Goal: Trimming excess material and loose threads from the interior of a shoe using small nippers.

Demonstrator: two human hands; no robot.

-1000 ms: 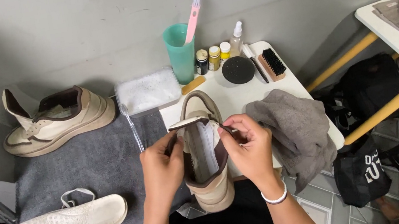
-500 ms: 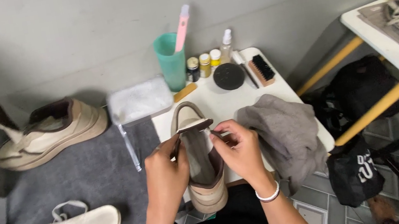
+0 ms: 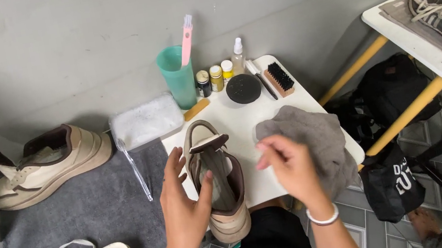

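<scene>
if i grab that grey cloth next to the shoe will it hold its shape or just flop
The crumpled grey cloth lies in soft folds and droops over the small white table edge, so it would probably flop and hang limp. It looks thin, so likely light. Its matte weave suggests it should not slip from the right hand hovering beside it.

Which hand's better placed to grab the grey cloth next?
Right. The right hand hovers free, beside the grey cloth, while the left hand grips the beige sneaker on the small white table.
</scene>
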